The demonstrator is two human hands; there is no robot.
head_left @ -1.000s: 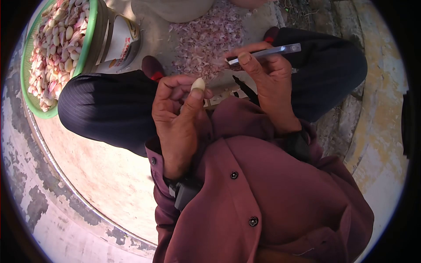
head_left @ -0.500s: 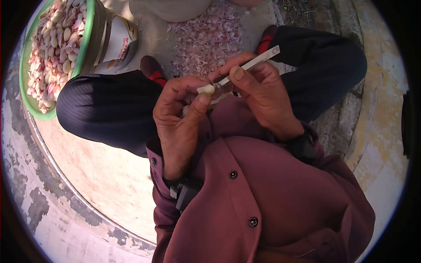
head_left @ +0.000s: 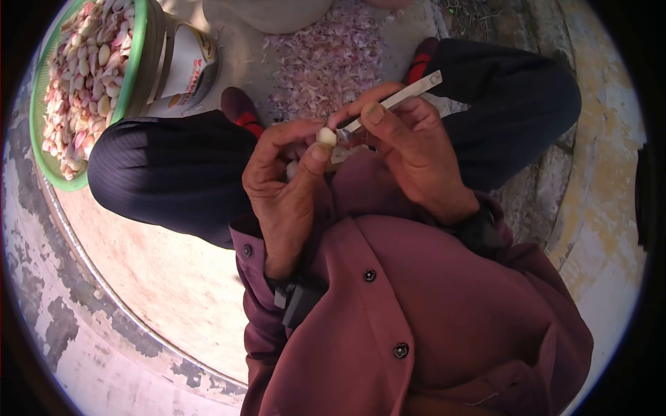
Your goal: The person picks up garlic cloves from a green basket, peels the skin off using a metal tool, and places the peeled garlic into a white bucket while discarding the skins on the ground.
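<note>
Between the thumb and fingers of my left hand (head_left: 286, 166) is a pale garlic clove (head_left: 327, 137), its cream-white flesh bare. Another whitish piece shows partly behind that thumb, lower in the palm. My right hand (head_left: 416, 145) is closed on a small knife with a flat, light-coloured handle (head_left: 406, 95). The handle slants up and to the right, and the short blade (head_left: 345, 134) points left, right at the clove. Fingers hide part of the blade.
At the upper left, a green basket (head_left: 137, 76) heaped with garlic cloves (head_left: 87, 76) stands by a white printed bucket (head_left: 189, 66). Pinkish garlic skins (head_left: 329, 59) cover the ground between my feet. A large rounded container (head_left: 270, 14) sits at the top edge.
The clove has turned in my left fingers, from lying sideways to showing a rounder end. The knife has shifted very slightly left; both hands stay in nearly the same place.
</note>
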